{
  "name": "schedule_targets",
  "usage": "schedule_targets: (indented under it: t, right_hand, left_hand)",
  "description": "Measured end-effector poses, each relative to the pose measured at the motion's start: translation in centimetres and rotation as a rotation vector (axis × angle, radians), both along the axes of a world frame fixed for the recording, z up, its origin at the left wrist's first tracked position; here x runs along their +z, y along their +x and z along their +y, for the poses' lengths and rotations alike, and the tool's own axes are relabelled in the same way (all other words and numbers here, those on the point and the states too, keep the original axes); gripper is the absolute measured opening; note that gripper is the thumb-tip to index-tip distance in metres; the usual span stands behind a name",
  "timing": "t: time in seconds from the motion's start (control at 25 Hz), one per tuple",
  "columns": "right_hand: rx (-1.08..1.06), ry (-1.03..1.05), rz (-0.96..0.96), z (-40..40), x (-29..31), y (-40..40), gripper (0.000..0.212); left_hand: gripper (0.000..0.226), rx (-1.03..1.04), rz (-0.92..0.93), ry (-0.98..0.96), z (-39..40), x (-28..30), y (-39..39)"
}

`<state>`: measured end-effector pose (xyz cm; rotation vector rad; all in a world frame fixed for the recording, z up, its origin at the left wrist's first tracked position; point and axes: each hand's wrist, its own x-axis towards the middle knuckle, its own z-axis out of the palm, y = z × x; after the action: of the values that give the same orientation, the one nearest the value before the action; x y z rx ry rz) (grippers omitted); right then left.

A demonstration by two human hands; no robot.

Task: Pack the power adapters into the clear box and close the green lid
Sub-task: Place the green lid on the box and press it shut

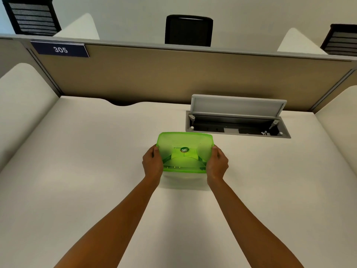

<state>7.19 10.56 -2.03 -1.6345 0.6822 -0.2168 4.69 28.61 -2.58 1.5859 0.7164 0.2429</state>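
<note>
- The green lid (185, 151) lies on top of the clear box (183, 177), which sits on the pale surface (87, 171) near its middle, just in front of the person.
- Only a faint strip of the clear box shows beneath the lid's near edge; the rest is covered by the lid.
- The left hand (152, 163) holds the lid's left short edge, its grip clamped on the green lid with the thumb on top and the fingers wrapped around the side.
- The right hand (217, 163) holds the opposite short edge the same way, its grip also clamped on the green lid.
- Both forearms are bare and reach forward from the bottom of the view, well apart at the elbows and closing toward the box.
- A small round sticker (184, 150) sits at the middle of the lid.
- Dark shapes show through the translucent green, but what they are cannot be told.
- Beyond the box to the right, a cable hatch (237, 120) is set into the surface with its grey flap raised.
- A tan partition (173, 74) closes off the far side and carries a dark plate reading 305 (60, 49) at its upper left.
- Three black chairs (188, 29) stand behind the partition.
</note>
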Motion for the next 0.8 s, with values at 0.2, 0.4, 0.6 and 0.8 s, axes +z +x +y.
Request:
schedule_targets:
  t: [0.2, 0.4, 0.6, 0.8]
  right_hand:
    - [0.023, -0.015, -0.014, -0.4, -0.9, 4.3, 0.035]
    - [0.007, -0.015, -0.016, 0.0, -1.7, 6.3, 0.033]
    - [0.095, -0.078, -0.018, -0.3, -1.4, 7.1, 0.034]
    - [0.204, -0.194, -0.010, -0.9, -0.7, 7.4, 0.037]
  left_hand:
    - [0.034, -0.041, -0.010, 0.015, 0.4, -0.7, 4.0]
    - [0.034, -0.092, -0.025, 0.096, 1.0, -1.1, 6.4]
    - [0.034, -0.156, -0.022, 0.184, 2.1, -1.2, 7.4]
    - [0.036, -0.224, -0.051, 0.337, 2.5, -1.2, 7.1]
